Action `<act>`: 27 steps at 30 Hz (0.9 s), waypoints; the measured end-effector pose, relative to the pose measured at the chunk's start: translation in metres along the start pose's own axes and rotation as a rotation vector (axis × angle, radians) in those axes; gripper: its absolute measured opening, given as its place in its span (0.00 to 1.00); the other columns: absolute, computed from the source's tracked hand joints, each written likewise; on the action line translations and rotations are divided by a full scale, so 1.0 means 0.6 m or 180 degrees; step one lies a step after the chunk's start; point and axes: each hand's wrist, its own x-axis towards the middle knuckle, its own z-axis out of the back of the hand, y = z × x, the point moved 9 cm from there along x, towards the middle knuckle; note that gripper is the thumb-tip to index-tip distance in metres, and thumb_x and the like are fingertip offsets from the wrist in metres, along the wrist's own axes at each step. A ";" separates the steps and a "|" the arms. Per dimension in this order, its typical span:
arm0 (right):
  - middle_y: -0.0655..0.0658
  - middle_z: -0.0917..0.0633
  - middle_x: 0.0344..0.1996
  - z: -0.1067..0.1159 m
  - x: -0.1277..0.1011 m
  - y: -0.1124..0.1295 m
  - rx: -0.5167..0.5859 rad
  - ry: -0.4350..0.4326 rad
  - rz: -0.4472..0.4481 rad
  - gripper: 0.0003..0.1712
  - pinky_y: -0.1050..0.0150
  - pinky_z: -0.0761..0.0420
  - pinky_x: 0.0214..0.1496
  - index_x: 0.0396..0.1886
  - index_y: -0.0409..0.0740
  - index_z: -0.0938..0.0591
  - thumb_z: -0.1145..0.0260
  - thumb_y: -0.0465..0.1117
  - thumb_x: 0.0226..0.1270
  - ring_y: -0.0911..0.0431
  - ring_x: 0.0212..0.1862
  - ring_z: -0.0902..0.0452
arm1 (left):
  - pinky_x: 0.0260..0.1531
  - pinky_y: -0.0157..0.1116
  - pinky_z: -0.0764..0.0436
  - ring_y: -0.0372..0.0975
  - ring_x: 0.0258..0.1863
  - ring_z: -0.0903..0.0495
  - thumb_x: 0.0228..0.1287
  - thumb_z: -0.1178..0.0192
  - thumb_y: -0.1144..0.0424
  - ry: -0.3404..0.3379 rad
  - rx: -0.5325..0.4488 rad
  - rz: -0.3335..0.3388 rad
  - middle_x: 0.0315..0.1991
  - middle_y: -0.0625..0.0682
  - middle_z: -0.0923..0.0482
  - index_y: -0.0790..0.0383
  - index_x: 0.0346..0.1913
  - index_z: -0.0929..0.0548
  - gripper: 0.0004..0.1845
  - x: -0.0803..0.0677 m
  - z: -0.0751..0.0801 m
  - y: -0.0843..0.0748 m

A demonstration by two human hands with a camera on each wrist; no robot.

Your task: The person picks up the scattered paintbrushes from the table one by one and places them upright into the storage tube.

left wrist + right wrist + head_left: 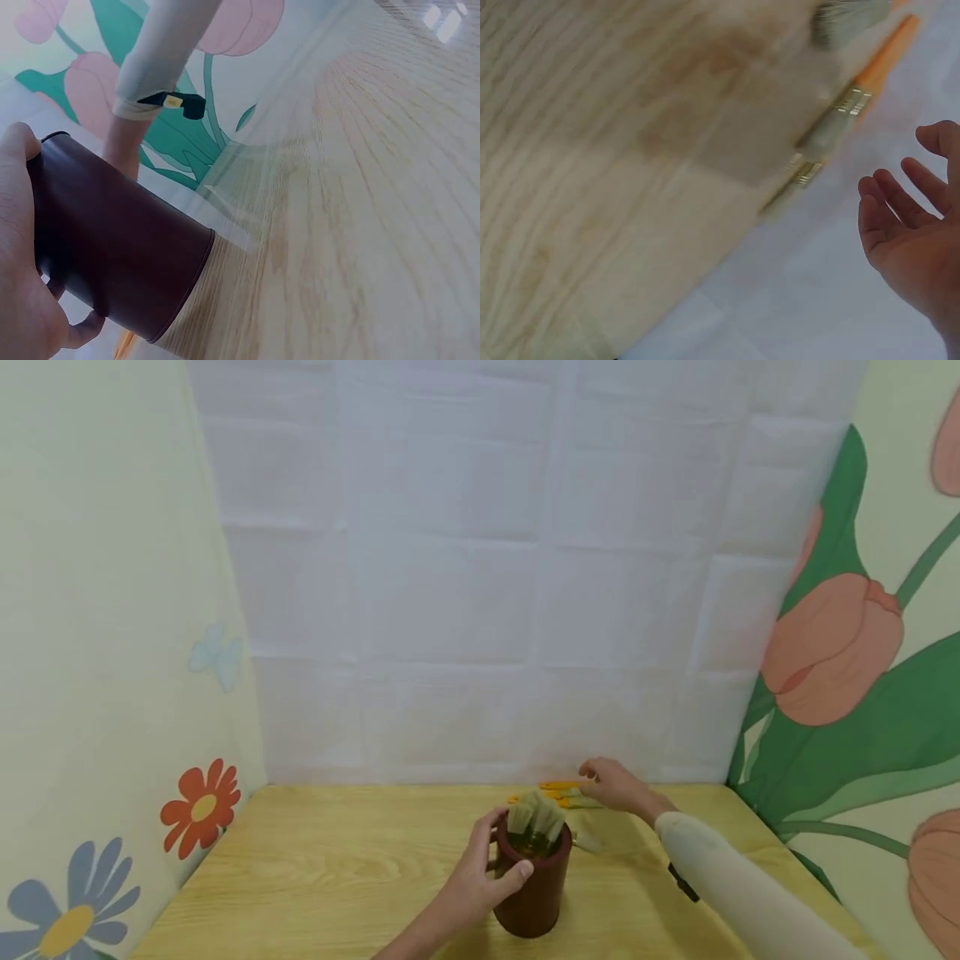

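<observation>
A dark maroon cylindrical cup (531, 897) stands at the front middle of the table. My left hand (471, 864) grips it from the left side, thumb across the near rim and fingers round the far side, as the left wrist view also shows on the cup's dark wall (112, 240). Pale brush bristles (536, 814) poke up out of the cup. Farther back, several flat paintbrushes (558, 786) with orange handles lie near the table's rear edge. Over their bristle ends hovers my right hand (613, 787), fingers loosely bent and holding nothing; in the right wrist view brushes (847, 101) lie apart from its fingertips.
The light wooden table (360, 868) meets a creased white sheet (450, 610) at the back. Flower-painted panels (832, 647) stand at both sides. Another brush's bristles (588, 842) lie on the table just behind and right of the cup.
</observation>
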 end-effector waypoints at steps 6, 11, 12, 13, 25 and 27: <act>0.35 0.18 0.44 -0.050 -0.004 -0.020 -0.0365 0.0201 0.0314 0.12 0.43 0.21 0.47 0.51 0.30 0.17 0.36 0.31 0.72 0.40 0.46 0.21 | 0.57 0.62 0.30 0.56 0.72 0.42 0.76 0.41 0.49 0.0019 -0.0025 0.0070 0.77 0.56 0.50 0.48 0.81 0.50 0.39 0.000 -0.002 -0.003; 0.42 0.18 0.43 -0.067 -0.005 -0.034 -0.0543 0.0243 0.0231 0.11 0.46 0.21 0.47 0.50 0.35 0.15 0.34 0.32 0.70 0.46 0.44 0.22 | 0.58 0.62 0.31 0.54 0.72 0.42 0.76 0.42 0.48 0.0047 -0.0069 0.0129 0.77 0.55 0.52 0.44 0.80 0.50 0.38 -0.001 -0.004 -0.005; 0.42 0.18 0.42 -0.066 -0.006 -0.035 -0.0571 0.0218 0.0244 0.11 0.46 0.21 0.46 0.49 0.36 0.15 0.33 0.32 0.70 0.46 0.43 0.22 | 0.59 0.61 0.31 0.54 0.72 0.42 0.76 0.42 0.48 0.0049 -0.0077 0.0137 0.77 0.55 0.52 0.43 0.80 0.50 0.38 -0.002 -0.004 -0.005; 0.42 0.17 0.41 -0.065 -0.006 -0.035 -0.0608 0.0190 0.0280 0.09 0.46 0.20 0.45 0.48 0.36 0.15 0.33 0.32 0.69 0.47 0.43 0.21 | 0.59 0.61 0.31 0.54 0.72 0.42 0.76 0.42 0.48 0.0050 -0.0085 0.0139 0.77 0.55 0.52 0.43 0.80 0.49 0.38 -0.002 -0.004 -0.005; 0.49 0.20 0.29 -0.054 -0.019 -0.055 -0.0549 0.0071 0.0060 0.05 0.53 0.22 0.36 0.33 0.40 0.16 0.26 0.33 0.61 0.54 0.33 0.25 | 0.59 0.60 0.31 0.53 0.71 0.42 0.76 0.42 0.48 0.0061 -0.0099 0.0104 0.76 0.54 0.52 0.41 0.79 0.49 0.37 0.001 -0.005 -0.006; 0.50 0.20 0.29 -0.054 -0.022 -0.061 -0.0409 0.0087 -0.0045 0.07 0.53 0.22 0.35 0.32 0.41 0.18 0.25 0.33 0.59 0.55 0.32 0.26 | 0.60 0.60 0.31 0.53 0.71 0.42 0.77 0.42 0.49 0.0068 -0.0117 0.0112 0.76 0.54 0.52 0.41 0.79 0.49 0.37 0.000 -0.005 -0.007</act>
